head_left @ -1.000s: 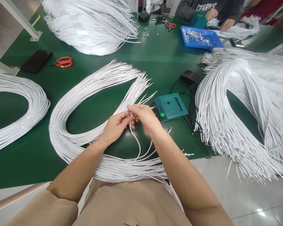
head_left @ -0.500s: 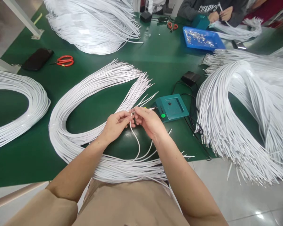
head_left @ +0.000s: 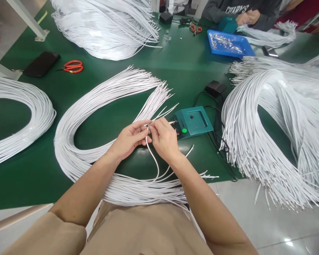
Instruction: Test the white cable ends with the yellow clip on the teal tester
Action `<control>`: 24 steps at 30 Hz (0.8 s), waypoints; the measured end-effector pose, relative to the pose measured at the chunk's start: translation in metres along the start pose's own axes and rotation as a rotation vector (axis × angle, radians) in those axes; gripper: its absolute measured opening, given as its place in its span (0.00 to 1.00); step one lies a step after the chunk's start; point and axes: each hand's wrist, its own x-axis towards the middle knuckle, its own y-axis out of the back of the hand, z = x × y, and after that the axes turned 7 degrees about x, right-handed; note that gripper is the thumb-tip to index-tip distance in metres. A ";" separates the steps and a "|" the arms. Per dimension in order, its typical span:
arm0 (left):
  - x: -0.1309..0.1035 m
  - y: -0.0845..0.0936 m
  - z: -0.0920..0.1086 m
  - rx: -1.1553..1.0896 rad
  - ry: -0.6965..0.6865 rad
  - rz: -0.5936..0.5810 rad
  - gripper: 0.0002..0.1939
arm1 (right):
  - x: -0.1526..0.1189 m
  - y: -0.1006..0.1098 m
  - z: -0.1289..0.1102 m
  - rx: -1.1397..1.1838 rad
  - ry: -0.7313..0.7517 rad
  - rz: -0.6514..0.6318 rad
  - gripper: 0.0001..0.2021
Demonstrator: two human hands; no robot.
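Observation:
A single white cable (head_left: 154, 157) runs up in a loose curve from the bundle by my lap to my fingertips. My left hand (head_left: 130, 139) pinches it close to its end between thumb and fingers. Against that same end, the bent fingers of my right hand (head_left: 164, 137) are closed; the very tip is too small and covered to make out. Just beyond my right hand sits a teal benchtop device (head_left: 180, 115) with a lit green button and a metal tip pointing left. The curved bundle of white cables (head_left: 66, 141) wraps around the area left of my hands.
More white cable bundles lie at left (head_left: 44, 106), back (head_left: 103, 32) and right (head_left: 244, 106). Red-handled scissors (head_left: 73, 66) and a black phone (head_left: 42, 64) rest at back left. A blue tray (head_left: 230, 52) holds small metal parts, near a co-worker's hands (head_left: 248, 17).
My right hand has rolled over, its back now turned up and its fingers curled more tightly at the cable end. The left hand stays nearly in place, still pinching the cable.

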 end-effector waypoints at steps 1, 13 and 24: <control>0.000 0.001 0.001 -0.018 0.024 0.004 0.20 | -0.001 -0.001 0.002 -0.088 0.083 -0.016 0.14; 0.017 0.000 -0.011 0.263 -0.096 0.171 0.23 | 0.029 0.037 0.041 -0.440 0.147 -0.311 0.09; 0.019 0.001 -0.013 0.138 -0.102 0.111 0.19 | 0.033 0.027 0.024 0.102 -0.081 -0.367 0.21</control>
